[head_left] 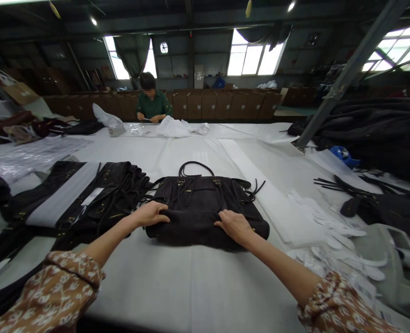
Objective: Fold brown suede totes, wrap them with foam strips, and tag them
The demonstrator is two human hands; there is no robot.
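A black handbag (198, 199) with buckles, straps and a thin looped handle lies on the white-covered table (149, 286). My left hand (152, 214) grips the near left edge of the bag, thumb and fingers pinching the fabric. On the near right part, my right hand (233, 225) holds the same edge, its fingers curled on the material. The bag's base faces toward me below both hands. Just to the left sits a stack of black bags (118, 185) with a white strip across it and a white tag.
White foam sheets (277, 208) and cut white pieces lie to the right, near a grey-green plastic device (388, 259). A metal post (343, 78) rises at the back right beside piled black bags (374, 134). Across the table sits a person (152, 104) in green.
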